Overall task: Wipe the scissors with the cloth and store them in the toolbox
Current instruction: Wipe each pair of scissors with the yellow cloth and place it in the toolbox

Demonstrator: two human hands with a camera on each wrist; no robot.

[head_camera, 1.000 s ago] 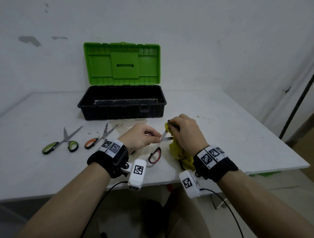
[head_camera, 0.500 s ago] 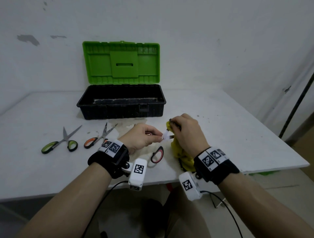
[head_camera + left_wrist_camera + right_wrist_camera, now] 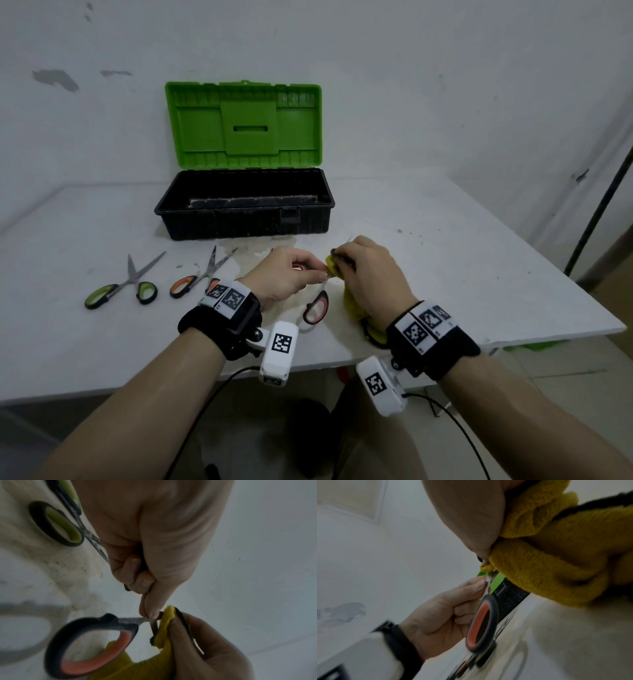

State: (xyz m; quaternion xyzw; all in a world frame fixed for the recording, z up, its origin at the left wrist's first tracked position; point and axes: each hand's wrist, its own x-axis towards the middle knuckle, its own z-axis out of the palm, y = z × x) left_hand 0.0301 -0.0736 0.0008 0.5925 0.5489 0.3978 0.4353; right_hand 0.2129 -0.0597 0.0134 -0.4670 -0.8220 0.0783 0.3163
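Fuzzy yellow cloth point(image 3: 356, 301) now nearer scissors' point(image 3: 317, 306) pivot.

Toolbox point(image 3: 245, 219) open at table's point(image 3: 462, 274) back edge; two spare scissors point(image 3: 123, 284) point(image 3: 202, 277) block front-left; right side free.

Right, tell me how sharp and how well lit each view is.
Head view: evenly lit and sharp on the toolbox, with wide-angle bending at the table edges. Left wrist view: dim, the red-handled scissors smeared by blur. Right wrist view: dim and grainy, the yellow cloth fairly crisp, the left hand soft.
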